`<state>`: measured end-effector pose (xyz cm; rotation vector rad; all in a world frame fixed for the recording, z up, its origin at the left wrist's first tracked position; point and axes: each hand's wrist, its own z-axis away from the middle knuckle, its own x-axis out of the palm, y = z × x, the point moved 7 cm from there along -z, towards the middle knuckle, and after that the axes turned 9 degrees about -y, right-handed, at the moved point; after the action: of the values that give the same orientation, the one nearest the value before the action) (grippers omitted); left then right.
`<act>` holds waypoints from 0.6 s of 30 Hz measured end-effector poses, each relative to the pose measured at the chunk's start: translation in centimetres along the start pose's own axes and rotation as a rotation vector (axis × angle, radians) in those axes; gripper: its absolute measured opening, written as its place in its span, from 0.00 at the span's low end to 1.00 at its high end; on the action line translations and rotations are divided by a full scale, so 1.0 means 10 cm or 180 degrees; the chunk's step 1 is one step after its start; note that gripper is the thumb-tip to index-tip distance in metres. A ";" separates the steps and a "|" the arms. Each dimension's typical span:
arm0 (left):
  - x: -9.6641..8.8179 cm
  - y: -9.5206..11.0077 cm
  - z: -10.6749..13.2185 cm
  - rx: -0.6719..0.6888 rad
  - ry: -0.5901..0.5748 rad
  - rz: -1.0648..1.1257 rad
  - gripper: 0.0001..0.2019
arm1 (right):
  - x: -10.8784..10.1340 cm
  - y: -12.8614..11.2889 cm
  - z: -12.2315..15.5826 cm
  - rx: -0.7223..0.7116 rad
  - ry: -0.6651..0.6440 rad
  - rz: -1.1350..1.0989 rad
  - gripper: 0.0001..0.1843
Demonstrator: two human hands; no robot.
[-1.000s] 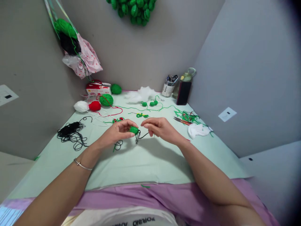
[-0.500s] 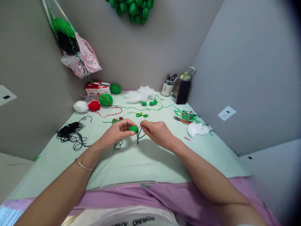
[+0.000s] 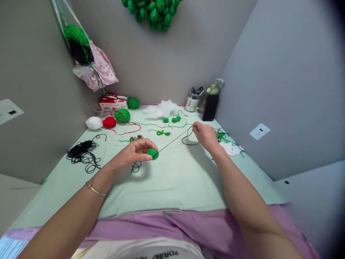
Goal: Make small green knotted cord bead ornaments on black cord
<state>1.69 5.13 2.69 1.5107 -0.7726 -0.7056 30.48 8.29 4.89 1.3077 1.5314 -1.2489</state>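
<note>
Between the thumb and fingers of my left hand (image 3: 136, 150) is a small rounded green crocheted piece (image 3: 152, 154), held above the table. A strand of black yarn (image 3: 175, 139) runs taut from it, up and to the right, into my right hand (image 3: 205, 135). That hand is closed in a pinch, and a loose loop of the same yarn droops below its fingers. Whether a needle is also in the pinch I cannot tell. A black yarn end (image 3: 136, 166) curls below my left hand.
A black yarn tangle (image 3: 83, 151) lies left. Behind are white (image 3: 94, 123), red (image 3: 109, 122) and green yarn balls (image 3: 122, 115), white stuffing (image 3: 165, 108), and a crochet hook with green stitches (image 3: 163, 132). Green scraps (image 3: 222, 136), a phone (image 3: 210, 108) and a pen cup (image 3: 192, 102) stand right.
My right hand has moved right and away from the green crocheted piece, drawing the black yarn into a straight line. My left hand still holds the piece, now turned to show more of its face.
</note>
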 end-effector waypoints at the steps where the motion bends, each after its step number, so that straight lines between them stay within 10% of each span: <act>1: 0.01 0.00 0.00 0.0004 -0.0031 0.0018 0.14 | 0.01 0.02 0.00 0.0032 -0.0074 -0.0138 0.13; 10: 0.00 0.07 -0.02 0.0205 0.0161 0.0235 0.15 | 0.02 -0.32 0.15 -0.0590 -0.1354 -0.2545 0.12; 18: -0.04 0.04 -0.03 0.0244 0.0352 0.0069 0.15 | -0.35 -1.05 0.61 -0.1401 -0.0773 -0.3165 0.10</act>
<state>1.63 5.64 3.14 1.5944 -0.7380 -0.5770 20.57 1.48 8.87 0.0449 2.1833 -1.4211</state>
